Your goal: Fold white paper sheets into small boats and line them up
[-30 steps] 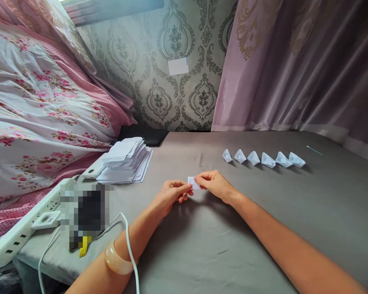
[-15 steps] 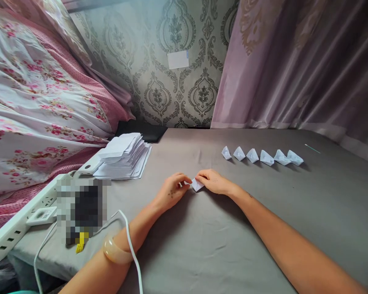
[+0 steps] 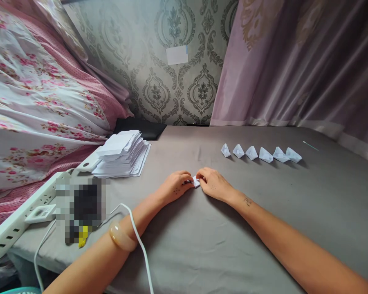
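A small folded piece of white paper sits between my two hands over the grey cloth-covered table. My left hand pinches its left side, thumb and fingers together. On its right side, my right hand grips it with bent fingers. Fingertips cover much of the paper, so its exact folded shape is hidden. Beyond my right hand stands a row of several folded paper boats, their points upward.
A tall stack of white paper sheets is at the back left, near a black flat item. A white power strip runs along the left edge. A white cable crosses my left forearm. A thin stick lies far right.
My left hand has come in to take the paper's left side; its fingers were just apart from it before. My right hand has turned slightly, and less of the paper shows.
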